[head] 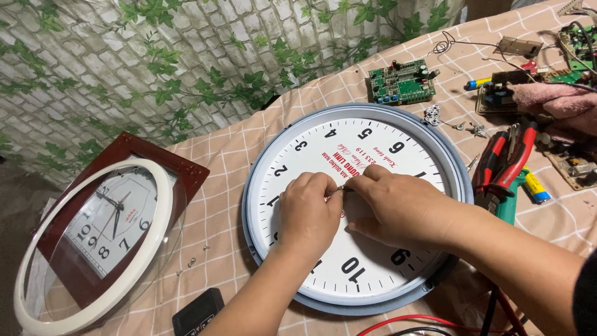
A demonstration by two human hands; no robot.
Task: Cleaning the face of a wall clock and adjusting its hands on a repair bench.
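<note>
1. Hands meet at the middle of a large round wall clock (357, 208) that lies face up on a table covered by a beige checked cloth (217, 218).
2. The left hand (308, 208) is curled into a loose fist, knuckles up, with its fingertips pressed down near the clock's centre.
3. The right hand (401, 208) lies flatter across the white dial, thumb and forefinger pinched together on a small thin metal part (341, 188); what that part is cannot be told, since the fingers hide most of it.
4. The two hands touch at their fingertips, just over the centre of the dial.
5. The clock has a pale blue-grey rim and black numerals, and it lies with its numerals upside down to the camera.
6. At the left edge of the table lies a second clock with a dark red-brown square frame (118, 218); a round cream bezel with glass (93, 246) rests tilted over it.
7. A few small screws (191, 262) lie on the cloth between the two clocks.
8. A small black box (198, 313) sits at the near edge, below the screws.
9. Beyond the big clock stands a green circuit board (401, 82).
10. To the right of the clock lie red-handled pliers (507, 162) and a yellow-and-blue battery (535, 186), with more boards and wires behind them.
</note>
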